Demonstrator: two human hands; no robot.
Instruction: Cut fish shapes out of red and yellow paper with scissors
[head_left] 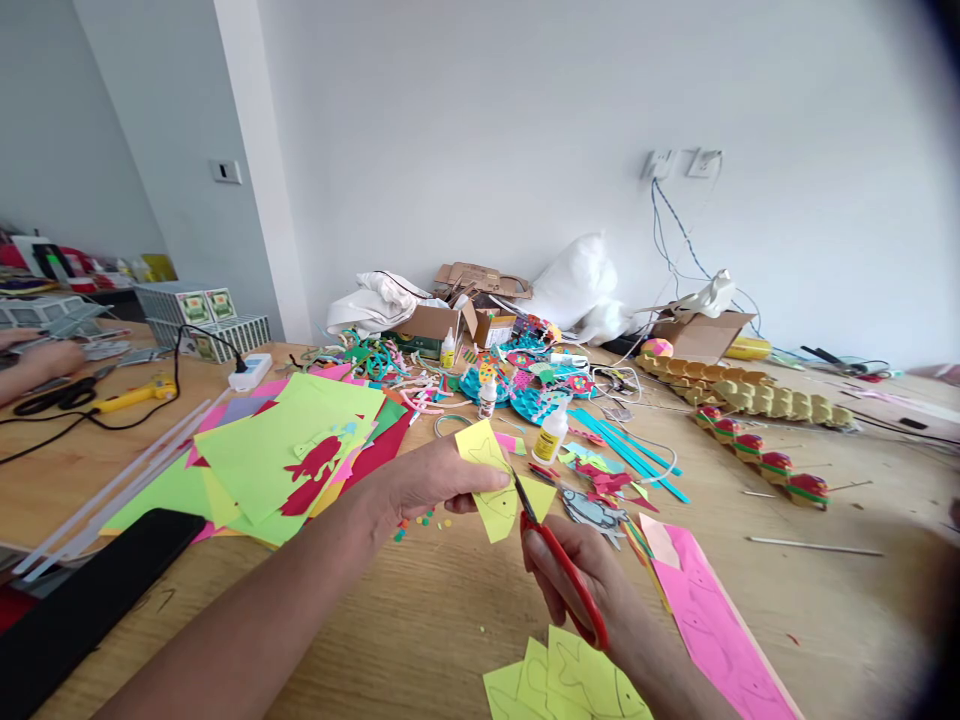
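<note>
Plainly, both hands are busy: the left hand (444, 474) pinches a yellow paper (481, 443) between thumb and curled fingers, while the right hand (589, 565) is wrapped round the red handles of the scissors (567, 568). The blades meet the paper just right of the left thumb; whether they are parted is hard to tell at this size.

The paper is held up in front of the person, over the middle of the desk (390, 640). It should be very light and fairly crisp, not slippery, but easy to crease or tear at a narrow part. A flat pinch on a broad part, well clear of the blades, would suit it best. It is bright yellow with thin dark drawn lines, fish-like in shape, and parts of it spread above, below and to the right of the thumb.

Nearer the person lie more yellow sheets (596, 685) with similar lines. A pink strip (712, 615) is right of the right hand, a grey fish (592, 510) and a glue bottle (551, 438) sit beyond the scissors, and a coloured pile (262, 450) spreads to the left
</note>
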